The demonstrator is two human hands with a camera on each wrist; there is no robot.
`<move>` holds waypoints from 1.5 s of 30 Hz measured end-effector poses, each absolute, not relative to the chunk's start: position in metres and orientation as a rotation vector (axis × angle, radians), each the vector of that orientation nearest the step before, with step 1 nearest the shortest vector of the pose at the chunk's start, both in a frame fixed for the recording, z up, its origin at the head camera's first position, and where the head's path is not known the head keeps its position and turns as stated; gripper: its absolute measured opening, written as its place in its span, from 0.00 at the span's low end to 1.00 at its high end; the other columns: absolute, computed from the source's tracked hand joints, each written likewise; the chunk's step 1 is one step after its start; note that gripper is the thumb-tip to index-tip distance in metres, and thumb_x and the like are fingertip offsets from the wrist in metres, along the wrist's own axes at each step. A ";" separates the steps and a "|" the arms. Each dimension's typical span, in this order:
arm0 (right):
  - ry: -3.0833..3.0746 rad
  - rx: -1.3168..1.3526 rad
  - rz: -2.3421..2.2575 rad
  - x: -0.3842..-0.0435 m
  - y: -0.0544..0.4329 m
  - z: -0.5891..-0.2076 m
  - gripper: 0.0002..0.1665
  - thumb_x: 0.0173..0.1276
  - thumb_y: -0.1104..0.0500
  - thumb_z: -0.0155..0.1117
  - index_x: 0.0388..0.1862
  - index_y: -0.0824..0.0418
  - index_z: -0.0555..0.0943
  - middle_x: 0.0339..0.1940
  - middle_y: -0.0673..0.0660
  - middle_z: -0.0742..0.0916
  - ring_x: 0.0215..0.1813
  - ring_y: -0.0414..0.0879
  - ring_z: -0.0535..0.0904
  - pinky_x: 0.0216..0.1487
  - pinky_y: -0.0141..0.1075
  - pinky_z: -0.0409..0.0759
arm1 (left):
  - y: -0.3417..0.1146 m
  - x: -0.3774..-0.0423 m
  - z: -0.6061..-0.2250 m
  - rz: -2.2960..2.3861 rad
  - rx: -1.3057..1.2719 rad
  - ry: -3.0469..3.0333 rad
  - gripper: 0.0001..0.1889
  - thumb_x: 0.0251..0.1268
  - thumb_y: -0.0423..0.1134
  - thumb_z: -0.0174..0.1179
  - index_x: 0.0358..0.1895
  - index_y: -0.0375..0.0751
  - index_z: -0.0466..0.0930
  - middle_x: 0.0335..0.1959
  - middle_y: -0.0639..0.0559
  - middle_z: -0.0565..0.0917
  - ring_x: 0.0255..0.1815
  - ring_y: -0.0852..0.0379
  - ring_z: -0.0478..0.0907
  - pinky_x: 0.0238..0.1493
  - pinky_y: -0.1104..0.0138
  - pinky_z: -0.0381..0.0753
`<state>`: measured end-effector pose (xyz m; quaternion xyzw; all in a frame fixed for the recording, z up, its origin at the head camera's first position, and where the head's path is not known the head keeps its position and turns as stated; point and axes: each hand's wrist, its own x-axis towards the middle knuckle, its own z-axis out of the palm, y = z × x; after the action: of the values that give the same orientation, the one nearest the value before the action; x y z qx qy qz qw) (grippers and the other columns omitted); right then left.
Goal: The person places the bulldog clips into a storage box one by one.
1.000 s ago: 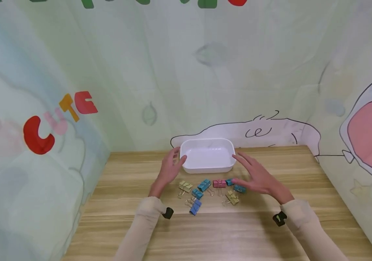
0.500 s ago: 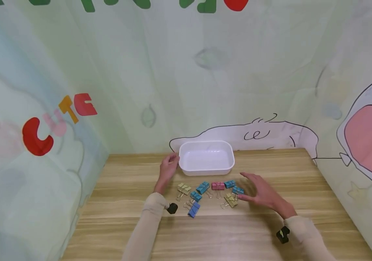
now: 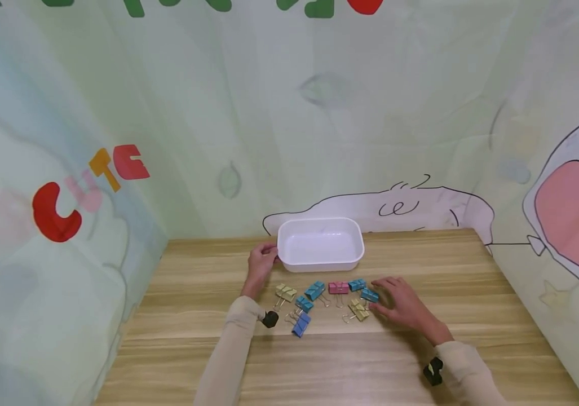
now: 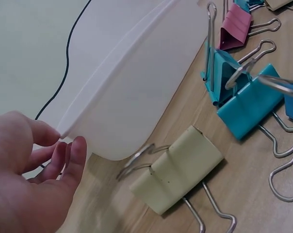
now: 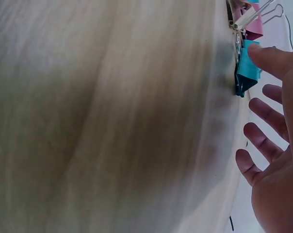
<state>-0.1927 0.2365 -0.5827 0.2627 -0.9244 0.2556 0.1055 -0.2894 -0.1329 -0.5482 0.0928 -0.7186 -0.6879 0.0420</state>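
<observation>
At the left end of a white rectangular tray [image 3: 319, 267], my left hand [image 3: 261, 266] pinches the rim's corner between thumb and fingers. My right hand [image 3: 402, 304] reaches in from the right with fingers spread around a teal binder clip [image 3: 369, 295]. In the right wrist view the thumb overlaps that teal clip, while the other fingers are apart and loosely bent. Just left of it lie another teal clip [image 3: 357, 285], a pink binder clip [image 3: 338, 288] and a yellow binder clip [image 3: 358, 309].
More binder clips lie in front of the tray: a yellow one [image 3: 286, 292], a larger teal one [image 3: 314, 290], a small teal one [image 3: 304, 304] and a blue one [image 3: 301, 324]. A printed curtain [image 3: 289, 141] hangs behind the wooden table [image 3: 330, 372].
My left hand has closed its fingers at the tray's left corner. My right hand has left the tray's right side, drawn back, then come in close around the teal clip.
</observation>
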 end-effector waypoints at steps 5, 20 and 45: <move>-2.705 0.773 0.760 -0.194 0.238 -0.587 0.26 0.59 0.56 0.81 0.53 0.66 0.85 0.51 0.62 0.87 0.55 0.61 0.80 0.61 0.60 0.79 | -0.131 -0.292 -0.545 -2.148 0.265 -2.192 0.15 0.74 0.24 0.55 0.58 0.15 0.76 0.54 0.22 0.79 0.43 0.36 0.84 0.54 0.50 0.87; -2.646 0.736 0.807 -0.195 0.239 -0.599 0.15 0.60 0.64 0.79 0.46 0.62 0.87 0.45 0.57 0.88 0.49 0.55 0.79 0.51 0.53 0.83 | -0.131 -0.298 -0.548 -2.190 0.292 -2.202 0.15 0.73 0.24 0.56 0.57 0.16 0.76 0.51 0.24 0.81 0.38 0.44 0.83 0.53 0.49 0.88; -2.507 0.742 0.866 -0.224 0.245 -0.557 0.12 0.62 0.67 0.76 0.45 0.62 0.87 0.43 0.56 0.88 0.39 0.52 0.81 0.35 0.37 0.82 | -0.137 -0.296 -0.547 -2.142 0.297 -2.279 0.16 0.73 0.25 0.57 0.59 0.18 0.77 0.54 0.24 0.81 0.46 0.36 0.83 0.49 0.56 0.90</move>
<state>-0.2244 0.2451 -0.5570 0.2642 -0.8933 0.3086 0.1923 -0.2963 -0.1373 -0.5471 0.0945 -0.7254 -0.6818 -0.0003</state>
